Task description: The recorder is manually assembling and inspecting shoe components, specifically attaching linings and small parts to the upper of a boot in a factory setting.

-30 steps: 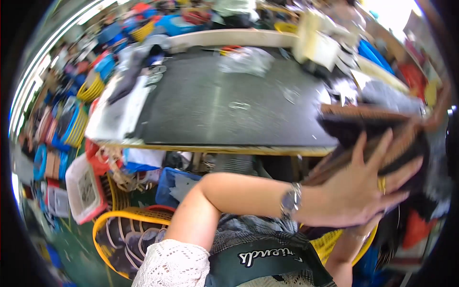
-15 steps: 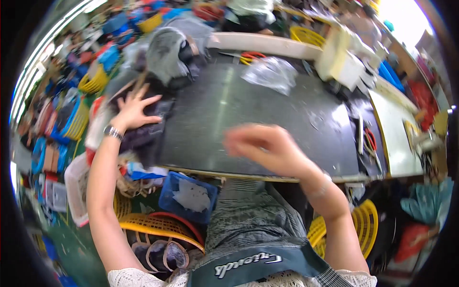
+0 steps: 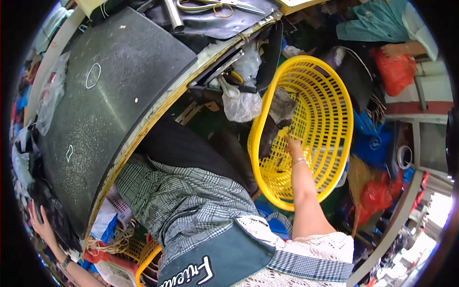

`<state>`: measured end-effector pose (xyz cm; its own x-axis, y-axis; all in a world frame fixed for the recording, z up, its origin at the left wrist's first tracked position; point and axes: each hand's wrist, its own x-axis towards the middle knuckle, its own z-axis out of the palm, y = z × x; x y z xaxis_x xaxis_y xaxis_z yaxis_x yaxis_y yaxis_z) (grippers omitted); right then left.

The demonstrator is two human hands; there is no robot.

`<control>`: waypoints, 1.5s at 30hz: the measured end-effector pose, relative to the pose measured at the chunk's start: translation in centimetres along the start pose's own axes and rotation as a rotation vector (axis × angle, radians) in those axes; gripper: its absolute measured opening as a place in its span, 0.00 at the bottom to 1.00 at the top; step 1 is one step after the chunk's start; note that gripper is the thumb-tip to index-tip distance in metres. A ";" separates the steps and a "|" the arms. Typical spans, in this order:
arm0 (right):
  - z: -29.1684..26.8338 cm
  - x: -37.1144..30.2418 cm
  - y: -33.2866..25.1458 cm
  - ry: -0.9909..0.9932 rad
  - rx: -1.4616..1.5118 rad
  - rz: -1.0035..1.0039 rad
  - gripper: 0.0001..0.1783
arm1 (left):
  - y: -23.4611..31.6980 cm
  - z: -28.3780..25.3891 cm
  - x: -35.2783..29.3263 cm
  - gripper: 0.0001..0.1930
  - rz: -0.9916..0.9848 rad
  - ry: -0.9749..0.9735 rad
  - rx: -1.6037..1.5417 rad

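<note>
My right hand [image 3: 294,146] reaches down inside a deep yellow plastic basket [image 3: 345,122] standing on the floor to the right of my legs. Its fingers point away from me and are mostly hidden, so their grip does not show. Close to them in the basket lie a dark brown piece [image 3: 268,137] and a crumpled grey-brown piece [image 3: 283,106]. At the far left, my left hand [image 3: 43,228] is open with fingers spread, resting by black sheet material [image 3: 53,205] along the end of the dark work table [image 3: 119,62].
Scissors [image 3: 224,6] and a metal tube [image 3: 173,16] lie on the table's far part. Clear plastic bags [image 3: 243,104] hang under its edge. Red bags [image 3: 380,198], a straw broom [image 3: 359,184] and another person's arm [image 3: 406,49] are to the right.
The view has swung to the right and down. My right hand has gone from above the table into the yellow basket. My left hand stays at the table's left end, still spread.
</note>
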<state>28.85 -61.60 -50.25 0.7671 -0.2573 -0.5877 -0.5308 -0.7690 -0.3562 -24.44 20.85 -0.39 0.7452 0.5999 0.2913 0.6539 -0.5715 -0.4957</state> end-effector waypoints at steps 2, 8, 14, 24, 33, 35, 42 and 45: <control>5.2 3.4 0.8 0.106 0.394 0.182 0.40 | 4.1 -4.8 -0.8 0.21 0.001 0.014 -0.144; 10.2 4.6 -7.2 0.031 0.216 0.321 0.43 | 14.6 -15.5 -2.4 0.18 0.058 0.084 -0.058; -2.7 -3.9 -13.9 0.429 -0.021 -0.176 0.32 | 31.4 -20.6 0.7 0.22 0.121 0.066 -0.417; -14.1 -40.2 -36.3 -0.077 1.286 -1.138 0.12 | 39.0 -24.9 4.0 0.62 0.351 0.043 -1.603; 5.1 -54.5 -66.8 -0.231 0.077 -1.859 0.51 | 6.7 -14.7 10.0 0.35 -0.557 0.220 -1.718; 10.0 -56.3 -68.6 -0.098 -0.321 -1.787 0.52 | -3.7 -5.3 5.9 0.49 -0.569 0.241 -0.923; 13.1 -50.8 -78.7 -0.559 -0.166 -1.642 0.13 | 17.0 -2.6 17.9 0.37 -0.061 0.118 -0.687; 10.2 -53.4 -81.4 -0.705 0.033 -1.498 0.13 | 17.1 0.9 22.6 0.25 -0.002 -0.171 -0.683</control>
<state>27.42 20.68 2.70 0.2724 0.9589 0.0801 0.4674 -0.0591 -0.8821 3.45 25.19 -3.01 0.7494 0.6490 0.1313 0.6329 -0.7603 0.1460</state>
